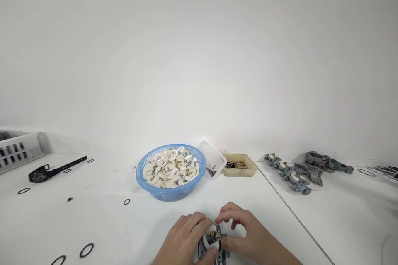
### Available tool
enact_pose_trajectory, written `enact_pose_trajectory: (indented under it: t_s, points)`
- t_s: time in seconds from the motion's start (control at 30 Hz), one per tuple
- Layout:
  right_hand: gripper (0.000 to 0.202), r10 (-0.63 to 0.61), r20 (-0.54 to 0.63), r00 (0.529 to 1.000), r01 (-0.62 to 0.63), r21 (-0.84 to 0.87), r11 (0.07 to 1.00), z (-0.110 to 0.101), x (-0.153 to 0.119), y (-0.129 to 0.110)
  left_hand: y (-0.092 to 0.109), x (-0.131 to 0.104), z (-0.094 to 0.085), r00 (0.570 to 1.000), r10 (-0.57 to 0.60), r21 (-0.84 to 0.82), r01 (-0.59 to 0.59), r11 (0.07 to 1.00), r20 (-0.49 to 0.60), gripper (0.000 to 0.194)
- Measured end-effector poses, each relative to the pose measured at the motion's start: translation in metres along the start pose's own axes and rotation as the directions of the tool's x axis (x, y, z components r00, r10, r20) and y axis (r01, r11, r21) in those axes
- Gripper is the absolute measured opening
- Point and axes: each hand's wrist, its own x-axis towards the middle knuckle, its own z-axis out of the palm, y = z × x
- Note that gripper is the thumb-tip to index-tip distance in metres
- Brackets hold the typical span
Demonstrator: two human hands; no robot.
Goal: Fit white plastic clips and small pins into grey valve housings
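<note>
A grey metal carburetor body [220, 256] with a white C-shaped float [205, 242] and brass fittings in its middle is low in the head view. My left hand [185, 240] is closed round its left side, with the thumb across the near edge. At the right side, my right hand [245, 232] has its index fingertip at the far edge and its thumb against the body. The fingers are curved, with a gap between index finger and thumb. Any small part under the fingertips is hidden.
Behind my hands stands a blue basket [170, 191] of white floats. Beside it are a white tray [222, 161] and a cream tray [241, 172] with small metal parts. Carburetor bodies [292, 176] lie right. A watch [46, 173], black rings [86, 250] and a white basket [21, 151] are left.
</note>
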Motion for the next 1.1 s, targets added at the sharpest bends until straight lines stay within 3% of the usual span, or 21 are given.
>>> enact_pose_trajectory:
  t_s: [0.27,1.0,1.1]
  points:
    - [0.03,-0.015,-0.007,1.0,0.015,-0.064,0.998,-0.0001,-0.0032,-0.0048,-0.0004,-0.0007,0.0005,1.0,-0.012,-0.015,0.012,1.0,0.006,0.032]
    - [0.021,-0.002,-0.016,1.0,0.001,-0.041,0.999,0.0017,-0.004,-0.0076,0.001,0.0021,-0.0024,0.995,-0.06,-0.019,0.062,0.998,0.085,0.031]
    - [0.036,0.0,0.01,1.0,0.0,-0.034,0.999,0.0015,-0.0082,-0.0075,0.0011,0.0018,-0.0031,0.993,-0.064,-0.02,0.066,0.998,0.101,0.033]
